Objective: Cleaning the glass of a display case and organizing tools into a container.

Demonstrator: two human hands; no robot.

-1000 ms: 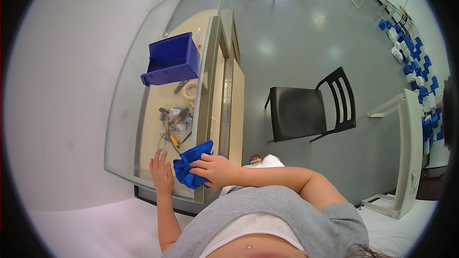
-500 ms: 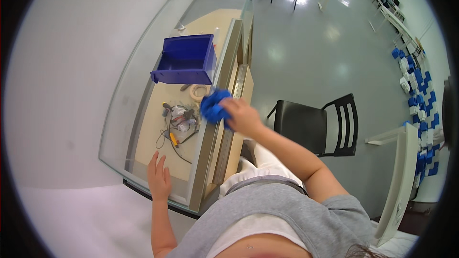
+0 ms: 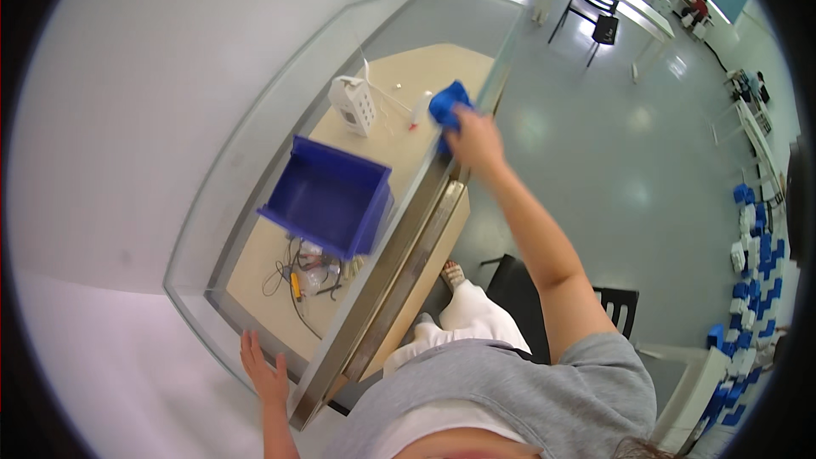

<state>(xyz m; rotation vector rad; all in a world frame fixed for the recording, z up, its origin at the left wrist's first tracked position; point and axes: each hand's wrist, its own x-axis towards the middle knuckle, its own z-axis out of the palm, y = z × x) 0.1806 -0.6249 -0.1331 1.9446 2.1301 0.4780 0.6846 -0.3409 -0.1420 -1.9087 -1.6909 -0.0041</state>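
Note:
My right hand (image 3: 478,143) grips a crumpled blue cloth (image 3: 450,104) at the far right part of the glass-topped display case (image 3: 189,234). The cloth lies along the case's right edge, close to a small white bottle with a red tip (image 3: 420,110). Over the near left corner of the case, my left hand (image 3: 265,374) is open with its fingers spread and nothing in it. Whether it touches the glass, I cannot tell. A dark blue plastic bin (image 3: 327,195) stands between the hands, tilted in the view.
Below the bin lie tangled black cables (image 3: 276,276) and a yellow-handled tool (image 3: 296,286). A white power strip (image 3: 353,106) sits beyond the bin. To the right stands a black chair (image 3: 516,293). Blue and white blocks (image 3: 752,289) line the right wall.
My right hand has carried the cloth forward along the case's right edge. The view has shifted, showing more of the far end. My left hand stays open near the corner.

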